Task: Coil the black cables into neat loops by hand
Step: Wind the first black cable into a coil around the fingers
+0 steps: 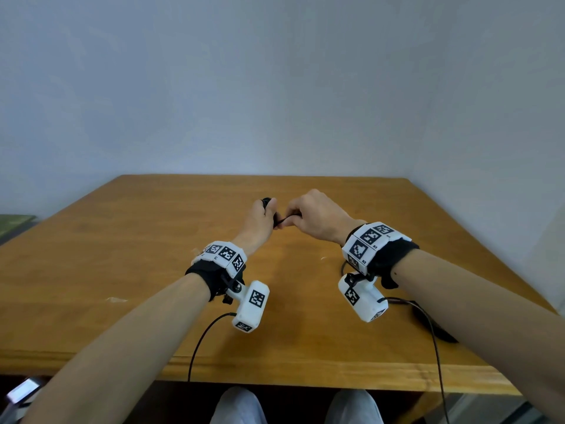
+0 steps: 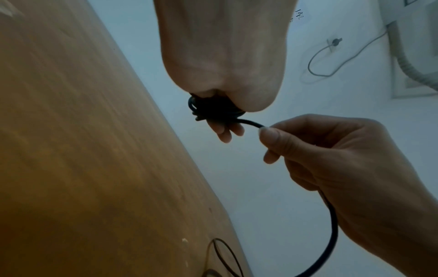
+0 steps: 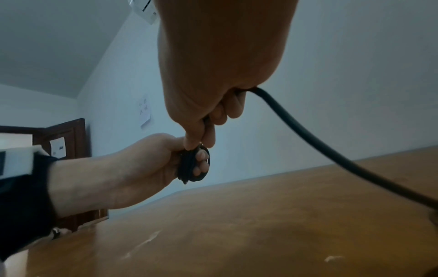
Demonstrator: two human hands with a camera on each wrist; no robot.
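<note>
Above the far middle of the wooden table (image 1: 122, 240) my left hand (image 1: 263, 215) grips a small tight coil of black cable (image 3: 189, 168), wound round its fingers (image 2: 225, 133). The coil (image 2: 213, 110) peeks out below the palm. Right beside it, my right hand (image 1: 308, 215) pinches the loose run of the same black cable (image 2: 251, 123) between thumb and forefinger. From that fist the cable (image 3: 308, 138) trails down and back toward the table's near right. Only a short bit of cable (image 1: 279, 222) shows between the hands in the head view.
A dark cable bundle (image 1: 434, 325) lies on the table under my right forearm. Thin black leads (image 1: 198, 341) hang from the white wrist cameras over the front edge. Pale walls close the table's far and right sides. A thin cable loop (image 2: 222, 258) lies on the wood.
</note>
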